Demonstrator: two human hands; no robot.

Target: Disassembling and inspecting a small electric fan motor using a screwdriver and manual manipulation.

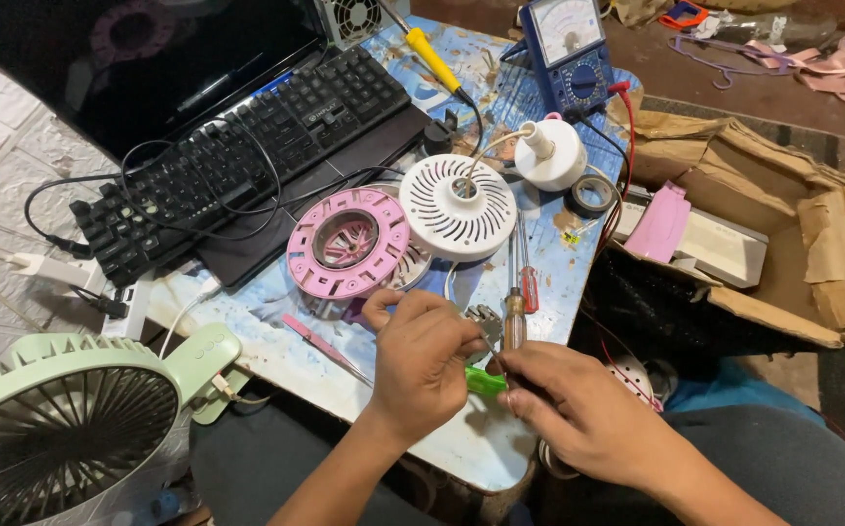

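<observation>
While both hands meet at about 6 o'clock on the counter [539, 282], the left hand [421, 362] pinches a small green plastic piece [484, 381] and the right hand [578, 409] closes its fingertips on the same piece from the other side. By the look of it the fan is already apart — a pink ribbed ring housing [348, 244] lies at 10 o'clock from the hands, a white slotted round grille [457, 206] at 12 o'clock, a white motor cap [550, 154] beyond it — and nothing is rejoined yet. Two screwdrivers [519, 292] lie just above the hands. A blue multimeter [569, 49] stands at 1 o'clock; a pale green fan [72, 419] sits at 9 o'clock.
</observation>
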